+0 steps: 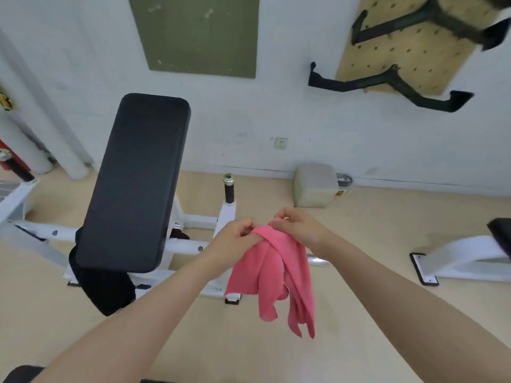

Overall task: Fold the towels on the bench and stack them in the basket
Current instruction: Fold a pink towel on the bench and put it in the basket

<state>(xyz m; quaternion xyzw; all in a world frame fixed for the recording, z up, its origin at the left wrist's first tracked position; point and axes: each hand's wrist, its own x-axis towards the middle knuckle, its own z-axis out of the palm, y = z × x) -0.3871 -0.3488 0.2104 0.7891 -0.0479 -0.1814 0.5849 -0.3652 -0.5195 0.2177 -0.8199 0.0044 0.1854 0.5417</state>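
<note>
Both hands pinch the top edge of a soft pink towel (272,275), left hand (235,240) beside right hand (300,229); it hangs in limp folds over the floor, right of the black padded bench (132,183).

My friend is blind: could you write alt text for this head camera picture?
Two bare hands, left and right, hold a crumpled pink towel in the air by its top. A black padded gym bench stands behind.

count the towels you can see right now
1: a pink towel hanging bunched in midair, pinched by the left hand and right hand. No basket shows; other towels may lie out of view.
</note>
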